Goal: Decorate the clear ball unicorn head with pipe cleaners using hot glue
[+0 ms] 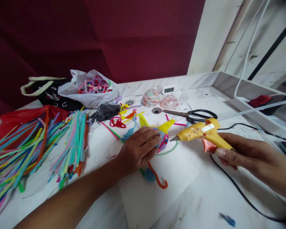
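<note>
My left hand [138, 149] lies over a small pipe-cleaner figure [164, 136] with yellow points and a blue and pink body, fingers curled on it, pressing it to a white sheet [154, 194]. An orange curl [158, 180] and a blue disc [149, 175] stick out below the hand. My right hand [243, 156] grips a yellow hot glue gun [202, 132]. Its metal nozzle points left, a short way from the figure. The gun's black cord [240, 194] trails across the table toward the right.
A big heap of coloured pipe cleaners [33, 146] on red plastic fills the left. Behind lie a white bag of pipe-cleaner pieces [90, 87], a black tote [50, 93], scissors [193, 114], two glittery domes [158, 98], a small digital clock [168, 90] and a white tray with a power strip [259, 101].
</note>
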Motion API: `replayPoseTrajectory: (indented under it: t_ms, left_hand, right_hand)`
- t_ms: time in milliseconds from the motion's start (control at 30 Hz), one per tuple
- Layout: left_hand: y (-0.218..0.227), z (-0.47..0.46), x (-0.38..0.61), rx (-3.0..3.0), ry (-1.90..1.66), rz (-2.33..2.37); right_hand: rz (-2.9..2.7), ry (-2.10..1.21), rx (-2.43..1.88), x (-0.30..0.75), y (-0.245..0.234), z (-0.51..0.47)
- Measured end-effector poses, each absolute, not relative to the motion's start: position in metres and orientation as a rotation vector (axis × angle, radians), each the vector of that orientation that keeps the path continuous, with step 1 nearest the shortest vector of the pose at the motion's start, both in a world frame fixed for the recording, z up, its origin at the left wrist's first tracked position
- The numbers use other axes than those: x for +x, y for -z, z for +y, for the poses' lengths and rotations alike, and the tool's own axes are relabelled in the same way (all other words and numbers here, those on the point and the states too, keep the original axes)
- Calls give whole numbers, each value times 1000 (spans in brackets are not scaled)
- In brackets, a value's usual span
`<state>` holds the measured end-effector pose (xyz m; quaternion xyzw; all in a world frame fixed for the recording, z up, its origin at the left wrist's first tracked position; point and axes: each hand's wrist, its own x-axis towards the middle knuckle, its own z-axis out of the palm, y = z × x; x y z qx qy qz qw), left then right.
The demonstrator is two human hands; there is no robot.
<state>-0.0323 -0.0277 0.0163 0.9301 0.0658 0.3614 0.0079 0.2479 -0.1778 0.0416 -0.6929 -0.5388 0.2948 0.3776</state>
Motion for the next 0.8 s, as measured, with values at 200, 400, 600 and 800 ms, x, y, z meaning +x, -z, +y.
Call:
replayPoseTrajectory:
  t_ms: [200, 400, 600, 800]
  left_hand:
    - [-18, -29, -30, 2902, -1166, 192]
    - [-19, -29, -31, 2906, -1139, 204]
    - [-18, -28, -31, 2902, -1128, 202]
    - [-17, -28, -31, 2912, -1161, 188]
  right_hand:
    - [-1242, -815, -1724, 258, -38, -178]
    - [-935, -855, -1652, 257, -31, -176]
    - [-937, -859, -1644, 256, -39, -178]
    - [-995, -759, -1726, 261, -40, -195]
